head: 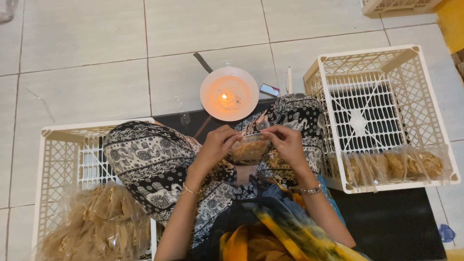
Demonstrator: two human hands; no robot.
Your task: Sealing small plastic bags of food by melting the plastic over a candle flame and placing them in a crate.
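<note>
Two white lattice crates flank the seated person on the tiled floor (87, 63). At the person's right, the right-hand crate (382, 116) holds a row of small clear packets of golden chips (396, 165) leaning against its near wall, the remainder of its base bare. At the left, the other crate (63, 159) carries a large clear bag heaped with loose chips (99, 224) in its near end. A third crate's corner (394, 6) shows at the floor's far right edge. Ahead of the knees sits a round white dish (229, 93) with a burning candle at its centre, a dark handle (203, 62) poking out behind it. Over the lap, the left hand (215, 145) and the right hand (287, 142) both pinch the upper edge of a small clear bag of chips (250, 148) held between them.
</note>
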